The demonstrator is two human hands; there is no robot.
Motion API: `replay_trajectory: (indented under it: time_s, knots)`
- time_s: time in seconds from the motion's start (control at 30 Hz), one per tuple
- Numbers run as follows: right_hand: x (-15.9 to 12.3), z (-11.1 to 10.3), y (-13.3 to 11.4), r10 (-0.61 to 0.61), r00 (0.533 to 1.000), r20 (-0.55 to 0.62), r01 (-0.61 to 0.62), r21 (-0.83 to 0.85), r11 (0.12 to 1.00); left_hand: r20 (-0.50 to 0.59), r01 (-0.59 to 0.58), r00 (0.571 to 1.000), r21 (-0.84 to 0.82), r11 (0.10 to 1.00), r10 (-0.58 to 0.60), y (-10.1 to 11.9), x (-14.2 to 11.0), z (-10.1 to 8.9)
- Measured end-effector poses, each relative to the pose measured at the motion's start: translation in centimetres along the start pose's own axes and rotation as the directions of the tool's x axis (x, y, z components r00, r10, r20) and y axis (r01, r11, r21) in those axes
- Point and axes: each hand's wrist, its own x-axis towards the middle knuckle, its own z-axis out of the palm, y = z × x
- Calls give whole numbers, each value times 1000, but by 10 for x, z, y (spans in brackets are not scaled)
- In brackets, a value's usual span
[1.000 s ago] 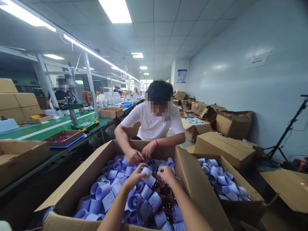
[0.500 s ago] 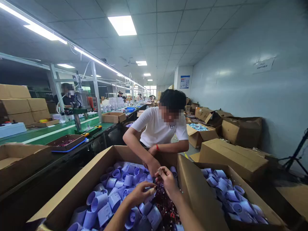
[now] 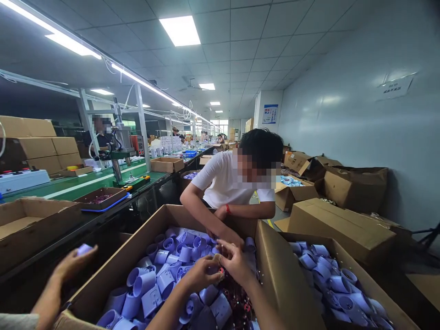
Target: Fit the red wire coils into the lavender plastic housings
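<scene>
My left hand [image 3: 204, 273] is over the large carton [image 3: 113, 261], its thumb and fingers pinched together. A small reddish bit shows at its fingertips, too small to name. My right hand [image 3: 237, 263] meets it from the right, fingers curled in at the left fingertips. Something small and pale shows where the hands meet; I cannot make out what it is. Below them lies a heap of dark red wired parts [image 3: 237, 298] with white ends. Lilac plastic cups [image 3: 151, 300] fill the carton to the left of my hands.
A person in a white shirt [image 3: 223, 176] leans over the far edge, an arm in the carton. From the left, another person's hand [image 3: 74, 263] holds a lilac piece. A second carton of lilac cups [image 3: 330, 275] is at the right. A conveyor bench [image 3: 137, 183] runs along the left.
My right hand has come down and in to meet my left fingertips. Another person's hand with a lilac piece has come in at the left. The view has shifted slightly.
</scene>
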Motion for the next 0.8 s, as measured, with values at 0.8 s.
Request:
replay_trajectory:
  time_s: [0.8]
  knots:
    - [3, 14, 9, 400, 881, 252, -465, 616, 636, -319, -73, 948, -178, 981, 13, -2, 1, -6]
